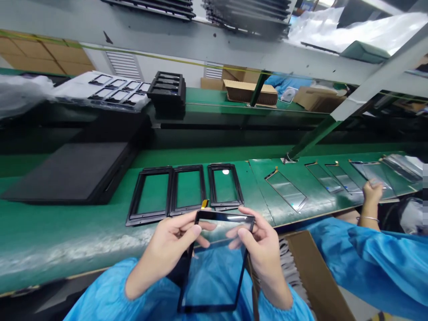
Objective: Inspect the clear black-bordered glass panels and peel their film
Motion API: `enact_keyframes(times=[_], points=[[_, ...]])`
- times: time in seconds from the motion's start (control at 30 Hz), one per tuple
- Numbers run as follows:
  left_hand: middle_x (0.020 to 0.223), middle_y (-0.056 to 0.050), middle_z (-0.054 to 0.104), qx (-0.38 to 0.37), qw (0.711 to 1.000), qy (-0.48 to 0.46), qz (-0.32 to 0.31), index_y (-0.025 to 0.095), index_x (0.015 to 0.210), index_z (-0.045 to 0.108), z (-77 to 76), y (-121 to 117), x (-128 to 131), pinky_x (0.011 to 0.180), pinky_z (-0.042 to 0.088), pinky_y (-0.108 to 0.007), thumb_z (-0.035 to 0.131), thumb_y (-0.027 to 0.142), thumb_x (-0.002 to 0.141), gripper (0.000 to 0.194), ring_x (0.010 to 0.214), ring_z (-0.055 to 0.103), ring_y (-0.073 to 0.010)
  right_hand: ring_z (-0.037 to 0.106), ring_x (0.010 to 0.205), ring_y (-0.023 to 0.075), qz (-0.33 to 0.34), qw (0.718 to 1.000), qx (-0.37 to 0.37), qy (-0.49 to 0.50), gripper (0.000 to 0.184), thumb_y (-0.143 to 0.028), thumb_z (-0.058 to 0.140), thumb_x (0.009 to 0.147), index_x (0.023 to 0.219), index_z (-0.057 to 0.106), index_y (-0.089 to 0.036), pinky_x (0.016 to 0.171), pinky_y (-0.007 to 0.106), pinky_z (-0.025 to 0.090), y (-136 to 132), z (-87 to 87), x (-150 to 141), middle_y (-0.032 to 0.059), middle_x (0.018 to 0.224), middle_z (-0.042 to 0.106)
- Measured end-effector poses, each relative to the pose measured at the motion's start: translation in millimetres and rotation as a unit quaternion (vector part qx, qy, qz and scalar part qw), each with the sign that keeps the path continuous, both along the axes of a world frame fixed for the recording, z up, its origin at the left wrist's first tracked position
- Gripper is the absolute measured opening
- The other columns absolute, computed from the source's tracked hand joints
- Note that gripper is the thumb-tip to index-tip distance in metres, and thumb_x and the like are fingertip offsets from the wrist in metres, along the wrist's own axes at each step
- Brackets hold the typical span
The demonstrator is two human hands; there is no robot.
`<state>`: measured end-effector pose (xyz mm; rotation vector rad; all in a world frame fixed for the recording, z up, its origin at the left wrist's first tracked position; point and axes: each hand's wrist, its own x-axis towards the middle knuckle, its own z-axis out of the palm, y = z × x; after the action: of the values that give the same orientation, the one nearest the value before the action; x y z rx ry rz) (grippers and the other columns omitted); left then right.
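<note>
Both my hands hold up a black-bordered glass touch panel (pixel 214 263) by its top corners, its upper edge tilted toward me. My left hand (pixel 167 249) grips the left corner, and my right hand (pixel 261 254) grips the right one. A small yellow flex tab (pixel 204 203) sticks out from the panel's top edge. Just beyond my hands, several black rectangular frames (pixel 187 189) lie in a row on the green workbench (pixel 67 236). Farther right lie several transparent panels (pixel 286 189) with small yellow tabs.
A co-worker's hand (pixel 372 191) with a bracelet touches panels at the right, beside a blue sleeve (pixel 374 263). A cardboard box (pixel 310 276) stands below the bench edge. A dark flat pad (pixel 67 174) lies left, and stacked black trays (pixel 167 91) stand behind.
</note>
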<state>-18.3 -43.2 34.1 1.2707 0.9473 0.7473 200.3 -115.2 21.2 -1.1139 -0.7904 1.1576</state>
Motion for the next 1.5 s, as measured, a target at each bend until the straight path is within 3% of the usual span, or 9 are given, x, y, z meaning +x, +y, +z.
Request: enact_keyframes(times=[0.13, 0.3, 0.43, 0.57, 0.8, 1.1, 1.3, 1.4, 1.5], points=[[0.105, -0.015, 0.085, 0.030, 0.999, 0.011, 0.015, 0.018, 0.132, 0.079, -3.0, -5, -3, 0.056, 0.064, -0.028, 0.072, 0.047, 0.100, 0.044, 0.068, 0.082, -0.0258, 0.079, 0.058, 0.0166, 0.012, 1.000, 0.007, 0.004, 0.039, -0.033, 0.080, 0.095, 0.132, 0.070, -0.023, 0.057, 0.021, 0.063, -3, -1.3, 2, 0.0050, 0.085, 0.085], [0.154, -0.008, 0.066, 0.207, 0.972, 0.108, -0.029, 0.037, 0.160, 0.056, 8.4, 6, -14, 0.101, 0.063, -0.036, 0.081, 0.036, 0.093, 0.071, 0.118, 0.078, -0.0311, 0.078, 0.061, 0.0163, 0.093, 0.995, -0.015, -0.038, 0.061, -0.028, 0.080, 0.091, 0.148, 0.062, -0.025, 0.064, 0.026, 0.064, 7, 0.1, -9, 0.0013, 0.082, 0.084], [0.125, -0.008, 0.081, 0.154, 0.965, 0.157, -0.142, 0.033, 0.149, 0.067, 15.9, 17, -15, 0.079, 0.067, -0.033, 0.076, 0.040, 0.096, 0.055, 0.091, 0.082, -0.0288, 0.080, 0.076, 0.0193, 0.052, 0.991, 0.013, -0.124, 0.078, -0.026, 0.085, 0.083, 0.155, 0.055, -0.029, 0.074, 0.033, 0.066, 23, -4.5, -6, 0.0028, 0.104, 0.083], [0.120, -0.016, 0.081, 0.008, 0.999, 0.052, 0.015, 0.022, 0.147, 0.057, 6.8, 18, -16, 0.056, 0.062, -0.029, 0.075, 0.046, 0.097, 0.058, 0.077, 0.081, -0.0267, 0.066, 0.134, 0.0303, -0.180, 0.937, 0.087, -0.286, 0.046, -0.032, 0.079, 0.091, 0.137, 0.072, -0.026, 0.117, 0.049, 0.051, 24, -21.7, 29, 0.0117, 0.146, 0.068], [0.111, -0.016, 0.084, -0.016, 0.992, -0.024, 0.125, 0.021, 0.139, 0.055, -3.0, 18, -15, 0.048, 0.060, -0.027, 0.086, 0.044, 0.088, 0.064, 0.066, 0.080, -0.0247, 0.080, 0.066, 0.0232, -0.050, 0.997, -0.036, -0.040, 0.061, -0.044, 0.073, 0.097, 0.152, 0.056, -0.022, 0.070, 0.036, 0.066, 14, -36.4, 34, 0.0092, 0.098, 0.085], [0.107, -0.013, 0.084, -0.034, 0.989, -0.026, 0.145, 0.023, 0.137, 0.057, -3.0, 31, -16, 0.048, 0.060, -0.026, 0.088, 0.041, 0.087, 0.061, 0.064, 0.078, -0.0230, 0.079, 0.055, 0.0243, -0.079, 0.995, -0.055, -0.021, 0.039, -0.045, 0.081, 0.092, 0.118, 0.069, -0.019, 0.055, 0.031, 0.064, 23, -29.7, 26, 0.0080, 0.082, 0.084], [0.108, -0.012, 0.081, -0.025, 0.990, -0.048, 0.128, 0.022, 0.153, 0.053, -36.1, 45, -29, 0.065, 0.066, -0.033, 0.089, 0.040, 0.086, 0.078, 0.078, 0.080, -0.0261, 0.082, 0.064, 0.0263, -0.103, 0.991, -0.083, 0.023, 0.057, -0.051, 0.085, 0.090, 0.132, 0.063, -0.020, 0.064, 0.035, 0.067, 39, -54.8, 17, 0.0115, 0.094, 0.085], [0.091, -0.008, 0.079, -0.025, 0.964, -0.022, 0.265, 0.015, 0.138, 0.065, -41.2, 68, -61, 0.058, 0.064, -0.029, 0.092, 0.043, 0.077, 0.073, 0.070, 0.077, -0.0228, 0.083, 0.101, 0.0313, -0.049, 0.996, -0.055, 0.046, 0.071, -0.052, 0.083, 0.092, 0.151, 0.053, -0.025, 0.086, 0.042, 0.068, 52, -66.5, -2, 0.0170, 0.129, 0.079], [0.093, -0.004, 0.079, 0.033, 0.913, 0.017, 0.405, 0.013, 0.132, 0.067, -22.6, 108, -132, 0.056, 0.059, -0.021, 0.086, 0.034, 0.081, 0.059, 0.068, 0.073, -0.0148, 0.073, 0.128, 0.0332, -0.041, 0.998, -0.034, 0.022, 0.071, -0.052, 0.077, 0.097, 0.158, 0.049, -0.032, 0.101, 0.046, 0.063, 56, -73.2, -9, 0.0159, 0.153, 0.064]])
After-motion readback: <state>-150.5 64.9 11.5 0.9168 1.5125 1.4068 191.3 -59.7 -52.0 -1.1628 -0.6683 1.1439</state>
